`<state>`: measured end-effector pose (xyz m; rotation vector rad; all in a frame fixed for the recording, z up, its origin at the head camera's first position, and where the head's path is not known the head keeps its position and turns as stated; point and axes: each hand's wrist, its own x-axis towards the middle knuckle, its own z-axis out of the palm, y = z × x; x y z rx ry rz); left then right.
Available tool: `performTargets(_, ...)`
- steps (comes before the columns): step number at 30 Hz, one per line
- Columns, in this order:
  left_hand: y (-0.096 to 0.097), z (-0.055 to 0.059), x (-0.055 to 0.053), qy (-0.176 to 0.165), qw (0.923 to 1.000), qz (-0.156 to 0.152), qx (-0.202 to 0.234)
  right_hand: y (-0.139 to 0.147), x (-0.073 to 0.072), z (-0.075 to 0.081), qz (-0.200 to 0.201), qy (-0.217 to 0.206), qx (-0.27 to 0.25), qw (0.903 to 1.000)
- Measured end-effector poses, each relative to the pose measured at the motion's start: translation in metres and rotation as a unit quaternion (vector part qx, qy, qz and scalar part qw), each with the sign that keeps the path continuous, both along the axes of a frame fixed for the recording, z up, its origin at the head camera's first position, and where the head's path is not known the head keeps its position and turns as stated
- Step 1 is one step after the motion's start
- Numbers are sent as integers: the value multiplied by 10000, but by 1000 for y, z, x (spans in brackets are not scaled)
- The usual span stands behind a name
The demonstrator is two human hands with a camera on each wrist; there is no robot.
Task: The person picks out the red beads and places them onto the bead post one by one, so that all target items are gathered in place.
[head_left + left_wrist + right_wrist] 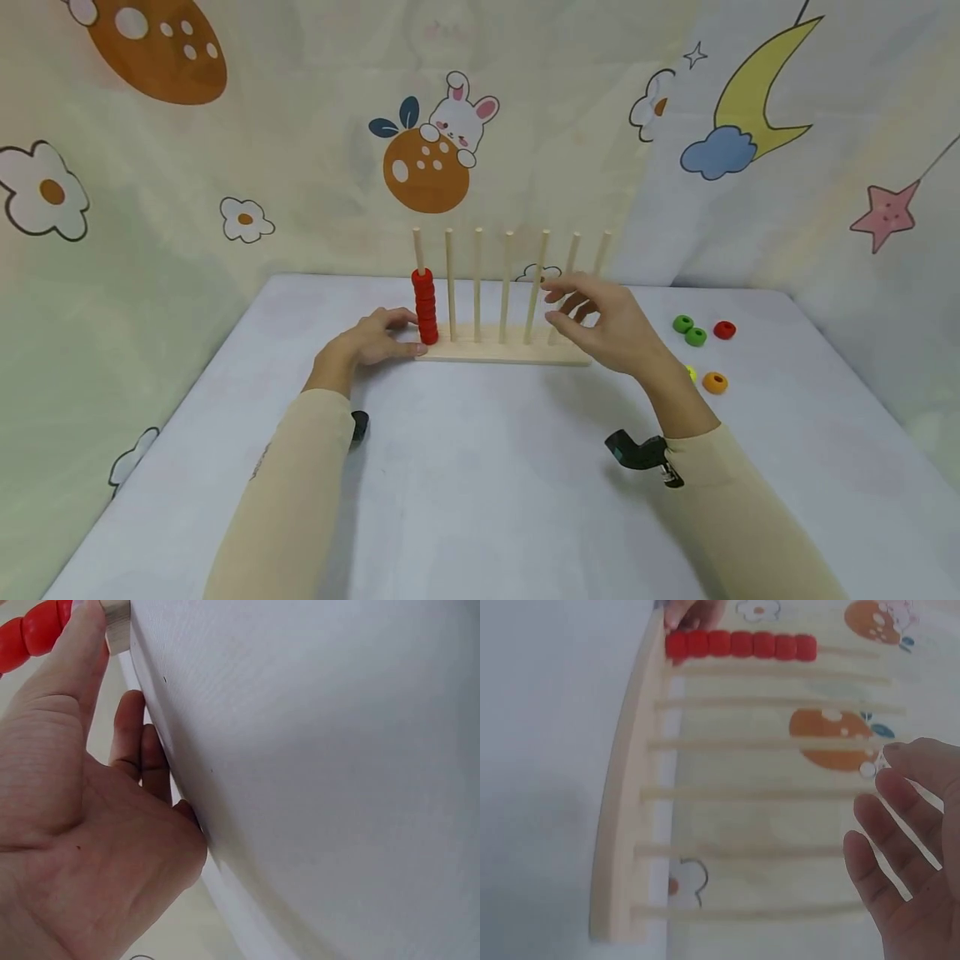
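A wooden peg rack (510,354) with several upright pegs stands toward the back of the table. Its leftmost peg carries a stack of several red beads (424,308); the other pegs hold none. My left hand (372,337) pinches the left end of the base, thumb at the front and fingers behind. In the left wrist view the thumb (71,664) lies against the base beside the red beads. Near the right-hand pegs my right hand (603,321) is raised, fingers loosely bent and holding nothing. The right wrist view shows its spread fingers (896,844) near the peg tips.
To the right lie loose beads: two green beads (683,323), a red bead (724,330), an orange bead (715,382) and a yellow bead (691,373) partly hidden by the right wrist. A printed cloth (322,150) hangs behind the white table (465,483).
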<state>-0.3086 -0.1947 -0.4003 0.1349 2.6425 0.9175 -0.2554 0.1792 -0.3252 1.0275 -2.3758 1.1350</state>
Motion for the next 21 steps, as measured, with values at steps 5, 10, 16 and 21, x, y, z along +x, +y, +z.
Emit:
performTargets(5, 1, -1, -2, -40, 10000, -64, -11, 29, -5, -4, -309, -19, 101, 9995)
performTargets(10, 0, 2, -2, -140, 9999, -91, -26, 54, -9, -13, -781, -82, 230, 9967)
performTargets(16, 1, 4, -6, -210, 9996, -139, -95, 74, -10, -26, -1078, -236, 296, 9935)
performTargets(21, 0, 5, -6, -231, 9996, -186, -40, 85, -9, -33, -1252, -325, 280, 9912)
